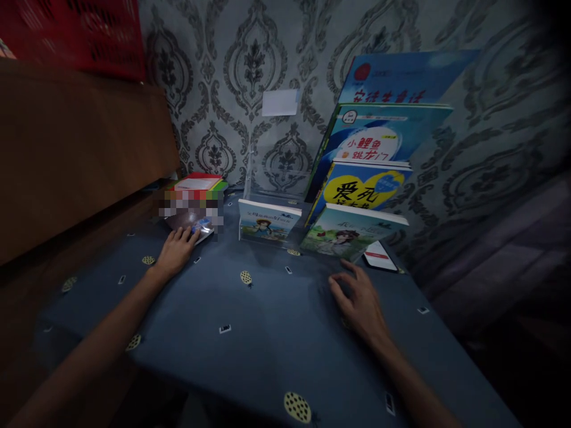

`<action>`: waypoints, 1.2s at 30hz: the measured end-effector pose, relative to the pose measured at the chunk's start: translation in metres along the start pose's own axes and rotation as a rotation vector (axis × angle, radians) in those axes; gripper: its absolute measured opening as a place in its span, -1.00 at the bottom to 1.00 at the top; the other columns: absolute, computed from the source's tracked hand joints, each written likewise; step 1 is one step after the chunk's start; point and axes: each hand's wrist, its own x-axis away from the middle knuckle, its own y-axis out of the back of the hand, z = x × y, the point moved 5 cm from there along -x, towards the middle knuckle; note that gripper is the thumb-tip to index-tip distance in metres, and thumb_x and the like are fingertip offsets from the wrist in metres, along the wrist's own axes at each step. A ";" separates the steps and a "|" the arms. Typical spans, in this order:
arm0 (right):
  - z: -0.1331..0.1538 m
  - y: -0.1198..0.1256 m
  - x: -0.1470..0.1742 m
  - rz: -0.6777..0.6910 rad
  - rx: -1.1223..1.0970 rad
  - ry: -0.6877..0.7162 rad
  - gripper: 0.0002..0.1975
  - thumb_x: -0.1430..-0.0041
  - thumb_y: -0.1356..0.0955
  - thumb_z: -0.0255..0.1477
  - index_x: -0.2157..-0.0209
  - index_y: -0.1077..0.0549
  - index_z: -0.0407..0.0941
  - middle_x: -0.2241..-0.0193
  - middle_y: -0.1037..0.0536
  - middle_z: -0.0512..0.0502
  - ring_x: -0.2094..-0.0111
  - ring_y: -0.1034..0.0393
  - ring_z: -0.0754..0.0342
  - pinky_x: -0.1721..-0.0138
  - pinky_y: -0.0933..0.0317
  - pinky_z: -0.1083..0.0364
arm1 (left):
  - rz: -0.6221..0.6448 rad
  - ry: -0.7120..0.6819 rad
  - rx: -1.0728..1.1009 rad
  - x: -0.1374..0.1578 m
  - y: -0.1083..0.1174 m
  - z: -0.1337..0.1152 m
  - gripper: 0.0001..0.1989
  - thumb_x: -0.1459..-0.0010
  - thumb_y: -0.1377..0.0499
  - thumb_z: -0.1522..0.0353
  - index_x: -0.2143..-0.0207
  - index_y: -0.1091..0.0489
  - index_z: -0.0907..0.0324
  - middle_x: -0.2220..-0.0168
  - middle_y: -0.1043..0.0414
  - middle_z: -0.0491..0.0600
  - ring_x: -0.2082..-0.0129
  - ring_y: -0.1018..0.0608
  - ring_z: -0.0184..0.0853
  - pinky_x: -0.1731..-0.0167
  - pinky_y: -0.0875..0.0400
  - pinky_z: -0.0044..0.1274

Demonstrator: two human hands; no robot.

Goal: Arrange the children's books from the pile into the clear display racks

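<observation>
My left hand (176, 252) rests with its fingers stretched on a glossy book (203, 224) at the left, part of which is blurred out. Behind that lie books with red and green covers (200, 182). Over the cloth at the right, my right hand (357, 297) is empty, its thumb and fingers apart. Just beyond it, a green-covered book (352, 232) leans at the front of a stepped row. Behind it stand a blue and yellow book (366, 184), a teal book (388, 131) and a blue book (410, 74). A thin book (270, 221) stands in a clear stand (276, 178).
A patterned blue cloth (187, 315) covers the table. A phone-like device (379, 255) with a lit screen lies behind the green book. At the left is a brown wooden cabinet (80, 148) with a red basket (75, 35) on it. Patterned wallpaper (214, 77) rises behind.
</observation>
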 end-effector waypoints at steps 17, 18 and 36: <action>0.012 -0.001 0.000 0.009 -0.027 0.020 -0.66 -0.25 -0.29 -0.18 0.36 -0.57 -0.11 -0.06 -0.48 -0.38 -0.10 -0.42 -0.29 -0.06 -0.32 -0.25 | -0.026 -0.246 -0.081 0.062 0.047 -0.078 -0.58 -0.34 -0.02 0.46 -0.19 -0.42 0.23 0.05 -0.55 0.24 0.16 -0.60 -0.07 0.07 -0.48 -0.23; 0.014 -0.002 0.000 0.023 -0.030 0.022 -0.67 -0.25 -0.29 -0.18 0.36 -0.57 -0.11 -0.06 -0.49 -0.38 -0.11 -0.41 -0.28 -0.07 -0.32 -0.25 | -0.037 -0.265 -0.062 0.066 0.050 -0.086 -0.60 -0.36 -0.03 0.42 -0.18 -0.43 0.24 0.09 -0.56 0.23 0.17 -0.59 -0.07 0.09 -0.48 -0.22; 0.109 -0.042 0.031 0.474 -0.160 0.350 -0.52 -0.37 -0.30 -0.24 -0.23 -0.40 -0.15 -0.32 -0.31 -0.35 -0.38 -0.12 -0.22 -0.31 -0.12 -0.30 | -0.019 -0.442 0.335 0.080 0.085 -0.179 -0.61 -0.44 0.05 0.31 -0.14 -0.40 0.29 -0.17 -0.47 0.22 -0.17 -0.50 -0.14 -0.11 -0.39 -0.26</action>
